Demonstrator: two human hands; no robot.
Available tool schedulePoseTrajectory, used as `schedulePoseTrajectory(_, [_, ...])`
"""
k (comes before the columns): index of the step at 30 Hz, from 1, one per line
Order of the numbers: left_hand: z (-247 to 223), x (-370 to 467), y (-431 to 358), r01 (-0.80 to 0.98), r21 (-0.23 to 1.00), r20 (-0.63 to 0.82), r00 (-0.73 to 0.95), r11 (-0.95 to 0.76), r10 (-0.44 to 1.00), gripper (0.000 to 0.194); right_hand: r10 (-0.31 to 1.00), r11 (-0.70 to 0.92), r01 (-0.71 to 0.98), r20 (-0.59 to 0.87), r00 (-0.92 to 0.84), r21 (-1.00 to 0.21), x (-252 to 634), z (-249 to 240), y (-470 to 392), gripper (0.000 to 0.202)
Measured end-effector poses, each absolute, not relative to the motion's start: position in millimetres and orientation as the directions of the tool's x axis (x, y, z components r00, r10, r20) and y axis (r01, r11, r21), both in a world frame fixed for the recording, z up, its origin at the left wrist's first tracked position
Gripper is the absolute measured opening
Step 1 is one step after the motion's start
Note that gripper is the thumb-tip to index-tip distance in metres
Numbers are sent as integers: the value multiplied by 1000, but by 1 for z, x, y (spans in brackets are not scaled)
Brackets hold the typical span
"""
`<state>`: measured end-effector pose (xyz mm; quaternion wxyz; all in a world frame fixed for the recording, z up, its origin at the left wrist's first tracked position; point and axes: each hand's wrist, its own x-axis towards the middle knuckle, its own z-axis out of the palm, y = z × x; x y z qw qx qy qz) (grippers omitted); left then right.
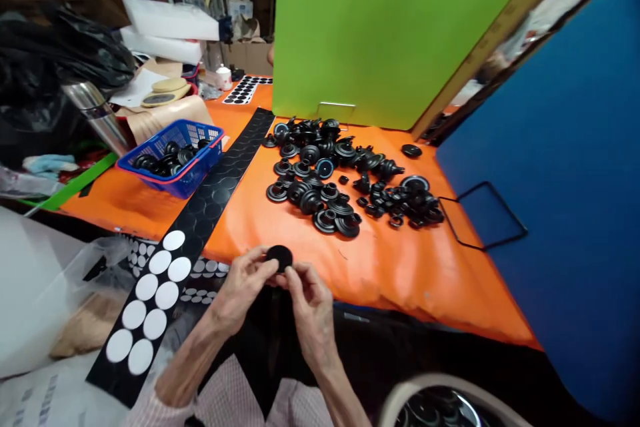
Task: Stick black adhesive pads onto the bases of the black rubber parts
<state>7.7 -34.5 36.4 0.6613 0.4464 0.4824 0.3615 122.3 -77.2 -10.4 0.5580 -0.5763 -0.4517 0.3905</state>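
Both of my hands meet at the table's front edge on a flat black round disc [279, 257], its matte face turned up. My left hand [240, 287] pinches its left side, thumb on top. On the right rim, my right hand [311, 300] holds it between thumb and bent fingers. Whatever lies under the disc is hidden. Left of my hands runs a long black strip of round stickers [210, 193]; its near end hangs over the edge and shows white circles [167, 295]. Beyond my hands lies a heap of black round stepped plastic parts [313, 200].
A blue basket [200, 170] of similar parts stands left of the strip, near a steel thermos [95, 113]. Smaller black rings [400, 203] lie at the right. Green [390, 33] and blue [560, 160] boards with wire handles border the orange table [390, 273]. A round tub [400, 390] sits below, front right.
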Motion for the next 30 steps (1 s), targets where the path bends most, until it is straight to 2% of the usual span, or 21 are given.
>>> schedulePoseTrajectory(2, [46,34,-22,129,955,-294,353,265,888,28,920,-24,-41,-38,391,-999,141,-12,-77,27])
schedulePoseTrajectory(4, [57,63,-14,324,935,-269,378,146,886,34,855,-1,-89,-47,517,-996,155,-14,-75,31])
schedulePoseTrajectory(8, [63,117,-6,611,785,-131,322,-100,938,36,706,47,-70,-16,708,-996,180,-17,-72,33])
schedulePoseTrajectory(11, [45,137,6,724,674,-16,214,-147,977,38,574,68,-17,26,818,-998,206,-17,-74,33])
schedulePoseTrajectory(14, [19,141,24,757,630,17,209,-172,978,45,598,61,-27,15,801,-998,228,-15,-79,33])
schedulePoseTrajectory(16, [4,140,34,728,649,62,238,-221,969,46,697,40,-69,-22,717,-997,234,-14,-84,34])
schedulePoseTrajectory(19, [-5,134,40,675,702,80,243,-228,967,38,791,9,-99,-53,609,-995,232,-14,-90,34])
schedulePoseTrajectory(21, [-4,123,38,645,738,66,223,-198,973,30,818,-8,-59,-40,573,-998,227,-16,-91,32])
schedulePoseTrajectory(22, [-3,116,36,587,793,49,203,-162,978,25,830,-19,-26,-30,557,-1000,225,-16,-91,30])
schedulePoseTrajectory(24, [0,96,31,369,929,-31,156,-29,987,19,856,-37,36,-13,517,-999,221,-18,-91,27])
schedulePoseTrajectory(26, [2,73,26,148,981,-146,153,123,978,21,885,-51,88,-4,465,-995,216,-19,-90,25])
schedulePoseTrajectory(28, [6,53,20,-47,956,-274,198,288,941,26,909,-40,124,16,415,-991,209,-18,-88,24])
schedulePoseTrajectory(30, [10,38,14,-258,862,-376,249,436,892,30,926,-14,124,34,376,-992,202,-15,-86,30])
